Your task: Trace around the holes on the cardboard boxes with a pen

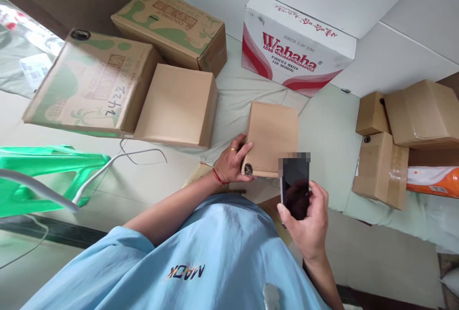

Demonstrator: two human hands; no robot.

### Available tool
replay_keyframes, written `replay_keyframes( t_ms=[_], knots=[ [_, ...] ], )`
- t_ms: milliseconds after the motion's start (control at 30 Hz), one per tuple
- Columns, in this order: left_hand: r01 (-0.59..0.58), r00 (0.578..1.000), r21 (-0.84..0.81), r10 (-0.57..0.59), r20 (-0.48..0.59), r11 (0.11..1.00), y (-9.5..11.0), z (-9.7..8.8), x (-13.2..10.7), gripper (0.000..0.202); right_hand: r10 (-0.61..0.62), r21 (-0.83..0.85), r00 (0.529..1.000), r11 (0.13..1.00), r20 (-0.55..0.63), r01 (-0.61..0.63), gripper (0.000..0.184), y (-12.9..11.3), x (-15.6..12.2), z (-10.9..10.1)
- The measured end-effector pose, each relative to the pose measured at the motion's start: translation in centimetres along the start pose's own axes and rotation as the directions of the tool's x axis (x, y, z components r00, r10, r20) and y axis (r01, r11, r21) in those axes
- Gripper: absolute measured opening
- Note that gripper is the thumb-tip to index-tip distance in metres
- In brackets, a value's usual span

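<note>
A small plain brown cardboard box (273, 135) sits in front of me near the edge of the cloth-covered surface. My left hand (234, 161) grips its left side, thumb and fingers pressed to the cardboard; a ring and a red cord bracelet show on that hand. A round dark sticker (247, 169) marks the box's near left corner. In my right hand (309, 219) is a smartphone (296, 188) with a dark screen, held upright just by the box's near right corner. Part of the phone's top is blurred out.
On the left stand a printed coconut carton (89, 80), another printed carton (172, 23) and a plain box (175, 104). A Wahaha water carton (294, 45) is at the back. Several brown boxes (380, 171) are stacked on the right. A green plastic stool (82, 176) stands at left.
</note>
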State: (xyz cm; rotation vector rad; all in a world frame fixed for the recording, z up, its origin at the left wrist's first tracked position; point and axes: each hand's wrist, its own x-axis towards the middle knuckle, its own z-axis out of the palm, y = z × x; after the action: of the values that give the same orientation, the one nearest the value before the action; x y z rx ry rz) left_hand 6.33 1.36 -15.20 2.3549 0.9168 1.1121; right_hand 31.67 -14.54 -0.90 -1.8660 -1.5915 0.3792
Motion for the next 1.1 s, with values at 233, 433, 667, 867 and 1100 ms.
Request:
replay_keyframes(
  t_ms=[233,433,667,867,1100],
  knots=[
    [-0.025,0.998,0.075,0.029,-0.051,0.997,0.3,0.2,0.4,0.115,-0.307,0.015,0.951,0.952,0.051,0.306,0.08,-4.0,2.0,2.0],
    [0.02,0.995,0.084,-0.011,-0.102,0.996,0.3,0.6,0.2,0.091,-0.323,0.024,0.942,0.946,0.092,0.322,0.081,-4.3,1.5,2.4],
    [0.028,0.996,0.075,-0.021,-0.092,0.997,0.0,0.7,0.1,0.094,-0.282,0.025,0.955,0.959,0.095,0.281,0.082,-4.4,1.2,2.5],
    [-0.023,0.999,0.02,0.024,-0.043,1.0,-0.1,0.5,0.1,0.127,-0.201,-0.031,0.978,0.979,-0.051,0.199,0.078,-2.6,2.2,0.9],
    [-0.008,1.0,-0.025,0.008,-0.029,1.0,0.1,0.1,0.3,0.129,0.208,-0.243,0.933,0.928,-0.295,-0.284,0.092,7.3,4.8,-2.2]
  ],
)
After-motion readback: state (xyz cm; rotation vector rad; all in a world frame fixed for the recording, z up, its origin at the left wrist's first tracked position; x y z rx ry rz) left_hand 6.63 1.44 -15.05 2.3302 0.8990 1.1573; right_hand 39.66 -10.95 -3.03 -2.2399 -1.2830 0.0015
